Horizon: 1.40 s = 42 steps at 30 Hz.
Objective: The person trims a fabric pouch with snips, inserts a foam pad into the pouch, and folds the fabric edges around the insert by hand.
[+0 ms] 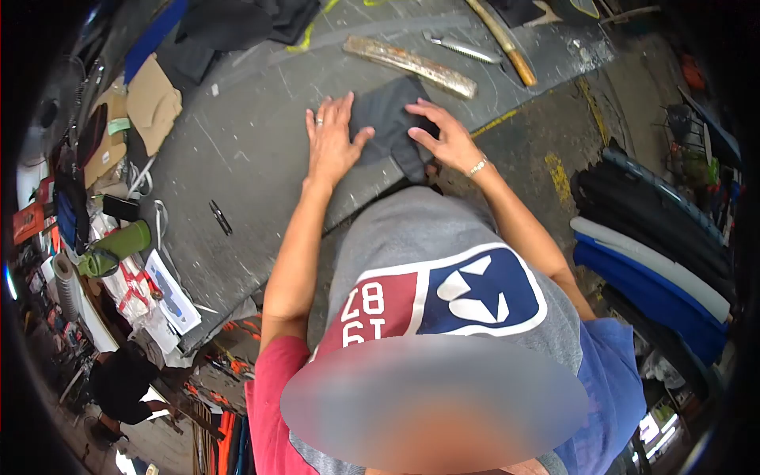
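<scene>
A piece of dark grey cloth (385, 119) lies at the front edge of the worktable, one corner hanging over the edge. Spread fingers of my left hand (334, 141) rest flat on the table and the cloth's left side; a ring shows on one finger. On the cloth's right side is my right hand (447, 136), with thumb and fingers apart and fingertips touching the fabric. A bracelet circles that wrist. Just beyond the cloth lies a worn flat bar (412, 66). Behind it are a silver utility knife (464, 48) and a wooden-handled tool (507, 47).
The grey worktable (253, 150) carries dark fabric (229, 25), tan card pieces (152, 103), a black pen-like object (221, 218), a green roll (120, 247) and a printed sheet (172, 291). Fabric rolls (649, 265) are stacked at right. Another person (125, 381) is at lower left.
</scene>
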Available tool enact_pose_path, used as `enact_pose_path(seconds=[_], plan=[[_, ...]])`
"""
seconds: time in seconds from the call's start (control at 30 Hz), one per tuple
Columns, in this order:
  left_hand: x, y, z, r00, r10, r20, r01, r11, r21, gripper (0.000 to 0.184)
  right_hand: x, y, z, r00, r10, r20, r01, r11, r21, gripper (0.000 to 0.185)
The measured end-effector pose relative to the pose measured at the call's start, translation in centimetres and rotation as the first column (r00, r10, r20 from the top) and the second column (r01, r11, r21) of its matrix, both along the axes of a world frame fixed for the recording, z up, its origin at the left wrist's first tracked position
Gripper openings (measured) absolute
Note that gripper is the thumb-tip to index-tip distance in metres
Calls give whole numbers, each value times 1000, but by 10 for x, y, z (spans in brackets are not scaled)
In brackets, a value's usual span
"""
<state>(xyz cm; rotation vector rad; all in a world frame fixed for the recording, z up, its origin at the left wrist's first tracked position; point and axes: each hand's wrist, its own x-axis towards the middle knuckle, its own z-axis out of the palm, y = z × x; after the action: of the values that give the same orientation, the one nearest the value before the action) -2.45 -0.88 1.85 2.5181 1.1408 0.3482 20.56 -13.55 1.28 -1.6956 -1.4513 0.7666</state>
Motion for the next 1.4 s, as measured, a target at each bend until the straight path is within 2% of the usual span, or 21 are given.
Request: enact_pose_path(seconds=[0.1, 0.17, 0.2, 0.23, 0.3, 0.33, 0.37, 0.4, 0.43, 0.5, 0.53, 0.63, 0.67, 0.77, 0.83, 0.9, 0.97, 1.0, 1.1, 1.23, 1.4], plan=[[7, 6, 40, 991, 96, -98, -118, 959, -259, 75, 9, 12, 2, 916, -114, -385, 107, 993, -41, 43], [0, 12, 46, 992, 126, 15, -106, 884, -454, 63, 11, 17, 5, 888, -195, -416, 228, 973, 31, 38], [-4, 14, 49, 988, 115, 100, -60, 895, -442, 57, 15, 21, 8, 937, -198, -288, 242, 962, 126, 46], [-8, 17, 53, 982, 133, 132, -36, 826, -563, 52, 18, 23, 11, 939, -203, -278, 249, 959, 138, 49], [-13, 22, 63, 947, 272, 173, -10, 561, -828, 43, 17, 24, 28, 941, -219, -258, 265, 951, 157, 56], [-16, 20, 68, 915, 326, 239, 45, 505, -862, 42, 18, 25, 33, 910, -166, -380, 217, 972, 93, 66], [-19, 19, 73, 875, 381, 300, 108, 449, -887, 41, 11, 27, 41, 862, -140, -486, 212, 972, 97, 62], [-23, 20, 67, 851, 414, 322, 101, 473, -875, 43, 13, 28, 49, 892, -118, -437, 147, 989, 34, 55], [-25, 19, 61, 777, 512, 366, 134, 433, -892, 44, 15, 29, 55, 918, -94, -385, 86, 996, -36, 50], [-25, 14, 53, 597, 689, 410, 220, 351, -910, 46, 13, 36, 53, 763, -171, -623, 83, 982, -168, 41], [-25, 12, 51, 586, 692, 422, 186, 392, -901, 32, 10, 38, 48, 658, -220, -720, 67, 970, -235, 37], [-36, 5, 19, 573, 700, 427, 289, 316, -904, 15, 6, 51, 32, 579, -276, -767, 214, 959, -183, 31], [-36, 1, 13, 562, 713, 419, 267, 324, -908, 11, 4, 53, 45, 621, -298, -725, 216, 954, -207, 31], [-34, -3, 20, 473, 794, 382, 217, 315, -924, 10, 15, 73, -3, 849, -253, -463, 333, 937, 100, 37], [-39, 3, 18, 396, 831, 391, 221, 327, -919, 10, 23, 75, 29, 798, -240, -553, 307, 951, 30, 41], [-47, 9, 20, 331, 852, 406, 234, 343, -910, 10, 35, 79, 42, 887, -351, -302, 361, 932, -24, 41], [-53, 16, 18, 318, 853, 414, 234, 352, -906, 10, 42, 85, 20, 933, -341, 114, 323, 935, 146, 44], [-55, 19, 18, 330, 846, 418, 223, 361, -906, 10, 44, 87, 12, 886, -337, 319, 275, 935, 225, 46], [-54, 26, 25, 336, 841, 424, 230, 363, -903, 11, 25, 84, 19, 822, -230, 522, 201, 973, 112, 54], [-45, 34, 32, 252, 861, 441, 234, 388, -892, 13, 25, 86, 13, 794, -255, 552, 206, 967, 150, 50], [-52, 81, 35, 241, 785, 571, 225, 528, -819, 15, 24, 87, 15, 776, -264, 573, 208, 964, 163, 46]])
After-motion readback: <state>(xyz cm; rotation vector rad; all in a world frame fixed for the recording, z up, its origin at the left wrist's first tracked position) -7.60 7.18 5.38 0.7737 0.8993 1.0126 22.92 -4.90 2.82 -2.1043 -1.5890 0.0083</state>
